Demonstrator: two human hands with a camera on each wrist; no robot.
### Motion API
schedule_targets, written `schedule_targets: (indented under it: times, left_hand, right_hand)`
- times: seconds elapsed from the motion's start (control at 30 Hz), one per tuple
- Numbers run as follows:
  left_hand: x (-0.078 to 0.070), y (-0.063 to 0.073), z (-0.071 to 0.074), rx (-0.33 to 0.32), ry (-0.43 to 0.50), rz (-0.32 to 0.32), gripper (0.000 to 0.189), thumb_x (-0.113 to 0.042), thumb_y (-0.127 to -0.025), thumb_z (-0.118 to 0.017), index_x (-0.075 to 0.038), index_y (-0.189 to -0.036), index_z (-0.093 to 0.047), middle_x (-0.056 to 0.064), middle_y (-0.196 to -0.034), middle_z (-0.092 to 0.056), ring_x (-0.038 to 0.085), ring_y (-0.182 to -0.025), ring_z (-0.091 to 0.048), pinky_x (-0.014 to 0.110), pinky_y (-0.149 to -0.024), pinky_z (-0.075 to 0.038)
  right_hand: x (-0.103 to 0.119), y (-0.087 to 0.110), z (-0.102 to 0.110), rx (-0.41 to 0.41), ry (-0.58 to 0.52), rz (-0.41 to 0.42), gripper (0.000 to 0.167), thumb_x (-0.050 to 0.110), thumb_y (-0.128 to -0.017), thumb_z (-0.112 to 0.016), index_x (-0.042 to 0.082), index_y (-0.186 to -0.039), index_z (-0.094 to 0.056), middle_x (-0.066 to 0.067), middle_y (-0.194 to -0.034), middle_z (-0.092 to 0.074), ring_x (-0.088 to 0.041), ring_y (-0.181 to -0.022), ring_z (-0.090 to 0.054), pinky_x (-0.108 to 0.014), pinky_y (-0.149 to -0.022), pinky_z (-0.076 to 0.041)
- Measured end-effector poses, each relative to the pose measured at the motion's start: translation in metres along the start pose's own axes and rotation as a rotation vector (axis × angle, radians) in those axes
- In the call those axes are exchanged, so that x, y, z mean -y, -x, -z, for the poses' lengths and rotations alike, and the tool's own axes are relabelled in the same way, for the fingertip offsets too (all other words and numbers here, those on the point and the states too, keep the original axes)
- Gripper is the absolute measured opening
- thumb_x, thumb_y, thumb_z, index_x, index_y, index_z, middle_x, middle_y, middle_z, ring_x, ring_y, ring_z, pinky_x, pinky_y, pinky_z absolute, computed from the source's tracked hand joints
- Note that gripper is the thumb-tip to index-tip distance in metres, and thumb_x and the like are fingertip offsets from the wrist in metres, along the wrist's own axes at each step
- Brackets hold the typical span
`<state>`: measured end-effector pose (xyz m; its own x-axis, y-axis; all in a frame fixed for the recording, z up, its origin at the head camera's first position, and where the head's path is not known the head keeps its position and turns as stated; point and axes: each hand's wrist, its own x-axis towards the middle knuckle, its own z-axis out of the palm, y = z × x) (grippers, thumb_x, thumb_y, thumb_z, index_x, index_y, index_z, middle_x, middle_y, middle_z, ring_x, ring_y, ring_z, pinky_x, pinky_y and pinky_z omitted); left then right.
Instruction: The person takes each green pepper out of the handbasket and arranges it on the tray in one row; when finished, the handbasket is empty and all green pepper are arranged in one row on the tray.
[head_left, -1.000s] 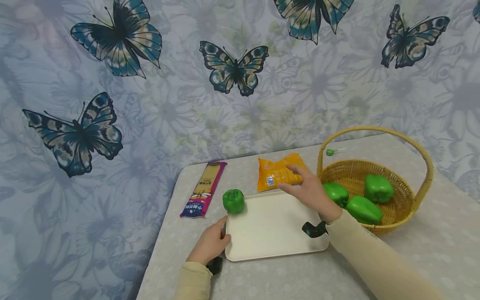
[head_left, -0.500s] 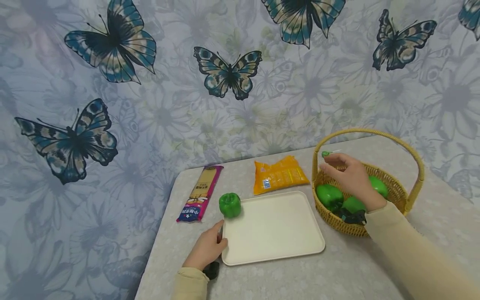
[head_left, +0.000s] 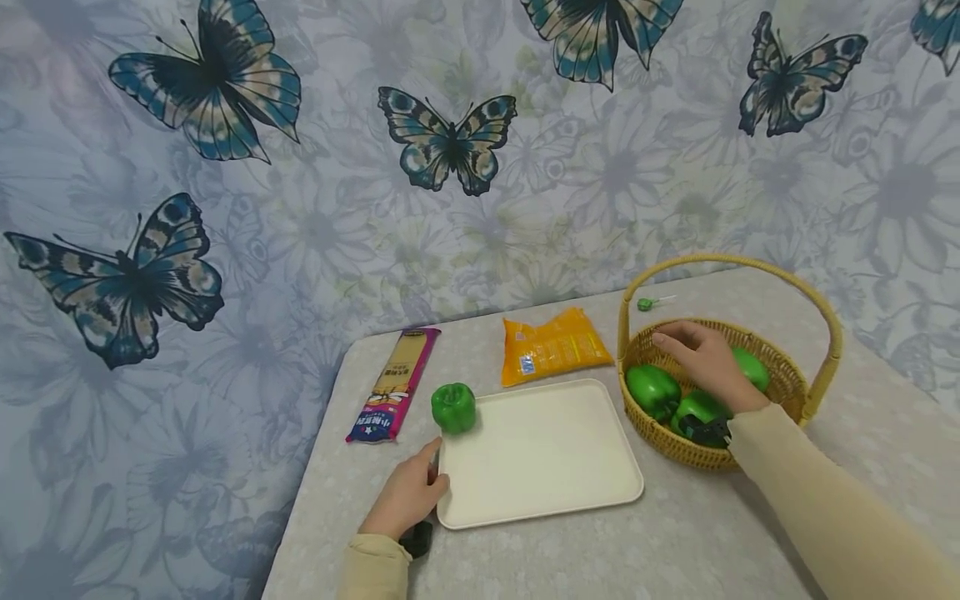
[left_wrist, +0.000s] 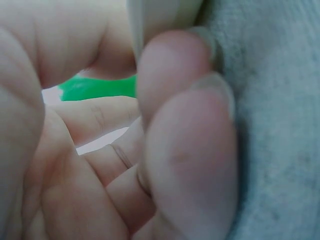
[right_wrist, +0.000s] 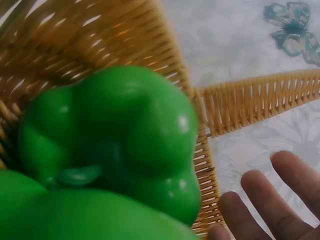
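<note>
My left hand (head_left: pixel 405 493) grips the left edge of a cream tray (head_left: pixel 540 454), thumb at the rim and other fingers curled against it in the left wrist view. A green bell pepper (head_left: pixel 453 408) sits at the tray's far left corner. My right hand (head_left: pixel 703 360) hovers over a wicker basket (head_left: pixel 670 444), holding nothing. Inside the basket are three green bell peppers: one at the left (head_left: pixel 652 392), one in front (head_left: pixel 697 407), partly behind the wrist, and one at the right (head_left: pixel 752 368). In the right wrist view, the fingers (right_wrist: pixel 270 200) are spread, apart from the nearest bell pepper (right_wrist: pixel 130 135).
An orange packet (head_left: pixel 553 347) lies behind the tray. To the left is a long purple-edged noodle packet (head_left: pixel 395 385). A small green item with a white stick (head_left: pixel 647 304) lies behind the basket. The basket's tall handle (head_left: pixel 731 258) arches above it, before a butterfly-patterned wall.
My right hand has moved right from above the tray to over the basket, then sunk a little lower. The left hand keeps hold of the tray edge; the view has shifted slightly.
</note>
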<state>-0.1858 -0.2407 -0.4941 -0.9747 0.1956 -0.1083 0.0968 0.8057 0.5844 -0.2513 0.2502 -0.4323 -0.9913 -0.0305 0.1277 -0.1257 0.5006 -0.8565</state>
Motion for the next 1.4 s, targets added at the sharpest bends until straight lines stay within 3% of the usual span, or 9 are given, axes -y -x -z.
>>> schedule_targets:
  times: [0.57,0.93,1.2,1.4]
  left_hand:
    - [-0.003,0.005,-0.003,-0.014,-0.007,-0.023,0.065,-0.013,-0.097,-0.062,0.001,-0.157,-0.038,0.001,-0.078,-0.059,0.014,-0.061,-0.052,0.03,-0.052,-0.041]
    - [-0.002,0.004,-0.003,-0.027,-0.004,-0.024,0.065,-0.014,-0.097,-0.061,0.0,-0.157,-0.038,0.0,-0.073,-0.055,0.013,-0.058,-0.048,0.028,-0.05,-0.039]
    - [-0.002,0.004,-0.003,-0.027,-0.008,-0.015,0.065,-0.015,-0.098,-0.06,-0.001,-0.157,-0.038,0.0,-0.073,-0.056,0.012,-0.058,-0.049,0.028,-0.05,-0.039]
    - [-0.003,0.004,-0.003,-0.026,-0.008,-0.009,0.065,-0.015,-0.098,-0.061,-0.001,-0.157,-0.038,0.001,-0.075,-0.057,0.013,-0.06,-0.05,0.029,-0.051,-0.04]
  right_hand:
    - [-0.007,-0.003,-0.003,0.129,0.047,0.036,0.055,0.051,-0.103,-0.056,0.006,-0.135,-0.063,-0.016,-0.133,-0.063,-0.033,-0.117,-0.06,-0.049,-0.092,-0.05]
    - [-0.013,-0.002,-0.001,0.182,0.101,0.124,0.041,0.045,-0.103,-0.059,0.013,-0.123,-0.076,-0.008,-0.125,-0.072,-0.033,-0.124,-0.061,-0.058,-0.104,-0.046]
    - [-0.013,-0.002,-0.001,0.222,0.15,0.115,0.039,0.045,-0.103,-0.06,0.017,-0.125,-0.075,-0.011,-0.134,-0.067,-0.037,-0.13,-0.056,-0.06,-0.103,-0.044]
    - [-0.014,-0.003,-0.002,0.245,0.177,0.138,0.032,0.036,-0.1,-0.067,0.02,-0.126,-0.074,-0.012,-0.137,-0.065,-0.036,-0.132,-0.054,-0.053,-0.098,-0.047]
